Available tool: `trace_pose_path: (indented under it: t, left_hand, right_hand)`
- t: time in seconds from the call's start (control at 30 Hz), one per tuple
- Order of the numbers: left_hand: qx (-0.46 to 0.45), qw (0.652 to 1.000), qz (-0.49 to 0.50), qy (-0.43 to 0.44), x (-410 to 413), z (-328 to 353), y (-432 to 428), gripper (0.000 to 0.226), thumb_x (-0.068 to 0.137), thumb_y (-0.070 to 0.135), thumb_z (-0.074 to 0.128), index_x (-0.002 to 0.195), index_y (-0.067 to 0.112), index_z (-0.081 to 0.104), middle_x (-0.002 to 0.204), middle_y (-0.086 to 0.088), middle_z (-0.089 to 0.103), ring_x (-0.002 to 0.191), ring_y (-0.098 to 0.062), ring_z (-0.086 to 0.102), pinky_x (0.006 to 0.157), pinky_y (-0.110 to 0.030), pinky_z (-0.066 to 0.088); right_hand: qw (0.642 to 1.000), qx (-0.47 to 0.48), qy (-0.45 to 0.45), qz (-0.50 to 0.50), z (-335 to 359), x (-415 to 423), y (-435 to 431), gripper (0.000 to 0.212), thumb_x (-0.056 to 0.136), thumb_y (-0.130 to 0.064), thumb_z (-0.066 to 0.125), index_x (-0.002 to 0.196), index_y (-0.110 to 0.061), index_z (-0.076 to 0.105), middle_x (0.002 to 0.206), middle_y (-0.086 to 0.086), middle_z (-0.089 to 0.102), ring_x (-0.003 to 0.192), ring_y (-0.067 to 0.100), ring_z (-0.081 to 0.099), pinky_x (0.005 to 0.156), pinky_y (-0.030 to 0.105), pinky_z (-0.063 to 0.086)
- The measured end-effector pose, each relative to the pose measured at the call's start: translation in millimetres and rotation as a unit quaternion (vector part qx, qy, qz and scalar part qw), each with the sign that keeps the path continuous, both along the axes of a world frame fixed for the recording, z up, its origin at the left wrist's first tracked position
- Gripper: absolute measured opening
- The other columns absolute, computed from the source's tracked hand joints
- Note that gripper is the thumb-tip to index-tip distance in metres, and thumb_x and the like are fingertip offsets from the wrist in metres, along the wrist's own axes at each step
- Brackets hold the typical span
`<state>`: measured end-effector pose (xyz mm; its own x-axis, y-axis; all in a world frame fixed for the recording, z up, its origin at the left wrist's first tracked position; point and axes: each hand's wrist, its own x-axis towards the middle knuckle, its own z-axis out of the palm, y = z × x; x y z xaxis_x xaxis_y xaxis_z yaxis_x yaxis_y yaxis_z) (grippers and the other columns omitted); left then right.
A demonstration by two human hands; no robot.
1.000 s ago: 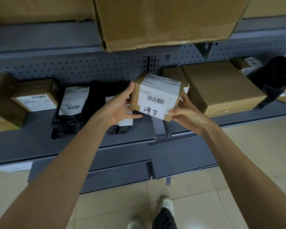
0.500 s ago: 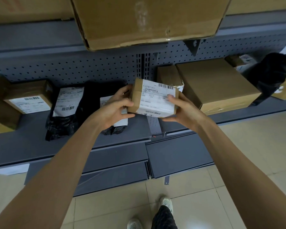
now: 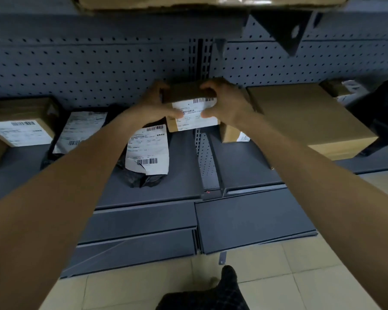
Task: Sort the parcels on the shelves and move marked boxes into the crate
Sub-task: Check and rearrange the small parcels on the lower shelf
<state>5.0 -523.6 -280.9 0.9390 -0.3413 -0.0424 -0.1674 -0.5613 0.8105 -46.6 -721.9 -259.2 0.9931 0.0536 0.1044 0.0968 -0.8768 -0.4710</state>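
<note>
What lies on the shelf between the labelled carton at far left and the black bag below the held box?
A black mailer with a white label lies between the carton and the black bag, shown in the head view.

Grey pegboard runs full width at back, rows of small round holes. Slotted upright splits it at centre. Dark triangular bracket hangs top right, one hole through it. Perforated divider runs front to back below upright, small red mark at its front end. Dark flat panels stepped beneath. Pale tiled floor below; small metal tab at panel edge.
</note>
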Motion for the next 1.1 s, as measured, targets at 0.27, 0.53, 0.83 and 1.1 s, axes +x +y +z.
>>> trace_pose_path:
  t: [0.27, 0.53, 0.83, 1.1]
  left_hand:
    - [0.104, 0.993, 0.025, -0.058, 34.2, -42.5, -15.1, 0.072, 0.069, 0.022, 0.082, 0.129, 0.013, 0.042, 0.118, -0.002, 0.051, 0.099, -0.014, 0.047, 0.077, -0.026, 0.035]
    - [0.169, 0.982, 0.033, -0.077, 29.8, -46.2, -23.5, 0.075, 0.072, 0.024, 0.081, 0.135, 0.011, 0.041, 0.127, -0.010, 0.055, 0.109, -0.024, 0.054, 0.084, -0.030, 0.041]
    - [0.095, 0.963, 0.080, -0.238, -39.8, -5.0, -86.9, 0.037, 0.089, 0.027, 0.060, 0.123, 0.014, 0.058, 0.124, -0.012, 0.058, 0.111, -0.031, 0.056, 0.086, -0.036, 0.047]
    - [0.080, 0.996, 0.031, 0.028, -67.9, -24.3, -166.4, 0.076, 0.082, 0.041, 0.069, 0.143, 0.017, 0.030, 0.140, -0.017, 0.040, 0.122, -0.037, 0.048, 0.098, -0.037, 0.042]
  right_hand:
    - [0.978, -0.208, -0.005, -0.012, -40.2, 29.8, 11.0, 0.061, 0.083, -0.017, 0.071, 0.136, -0.013, 0.041, 0.130, 0.016, 0.052, 0.112, 0.036, 0.057, 0.087, 0.041, 0.049]
    - [0.969, -0.247, 0.005, -0.023, -49.9, 28.2, 13.7, 0.062, 0.087, -0.019, 0.065, 0.142, -0.015, 0.034, 0.137, 0.015, 0.047, 0.129, 0.035, 0.040, 0.099, 0.040, 0.041]
    - [0.973, 0.049, -0.026, -0.226, -1.4, -4.7, -41.0, 0.037, 0.091, -0.020, 0.052, 0.125, -0.006, 0.052, 0.121, 0.017, 0.060, 0.115, 0.033, 0.054, 0.081, 0.030, 0.044]
    - [0.957, 0.105, 0.121, -0.243, -5.1, -24.1, -67.4, 0.035, 0.093, -0.019, 0.051, 0.123, -0.002, 0.055, 0.109, 0.017, 0.059, 0.100, 0.029, 0.058, 0.063, 0.025, 0.039]
